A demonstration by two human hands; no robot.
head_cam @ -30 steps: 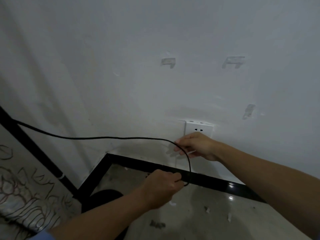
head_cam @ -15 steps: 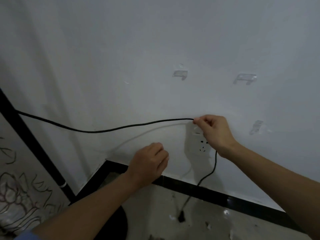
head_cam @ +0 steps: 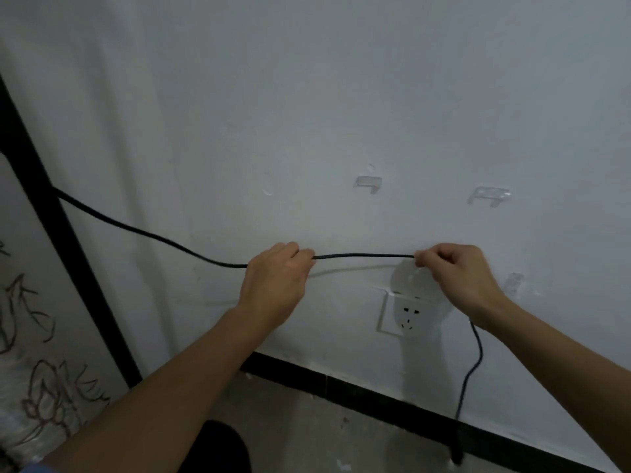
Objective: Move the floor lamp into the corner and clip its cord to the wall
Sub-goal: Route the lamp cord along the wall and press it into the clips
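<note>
The lamp's black cord (head_cam: 363, 256) runs from the black lamp pole (head_cam: 51, 216) at the left, sags along the white wall, and stretches level between my two hands. My left hand (head_cam: 276, 285) pinches it at the left end of that stretch. My right hand (head_cam: 457, 274) pinches it at the right end, just above the wall socket (head_cam: 408, 315). Past my right hand the cord hangs down to its plug (head_cam: 456, 455) near the floor. Two clear clips (head_cam: 368, 183) (head_cam: 490, 195) sit on the wall above the cord, and a third clip (head_cam: 512, 283) lies right of my right hand.
A black baseboard (head_cam: 358, 387) runs along the foot of the wall. The lamp's dark round base (head_cam: 218, 448) shows at the bottom, below my left arm. A patterned fabric (head_cam: 37, 353) hangs at the far left behind the pole.
Both hands have risen along the wall with the cord. My left hand, which had let go half a second ago, now pinches the cord, and the stretch between the hands is straight.
</note>
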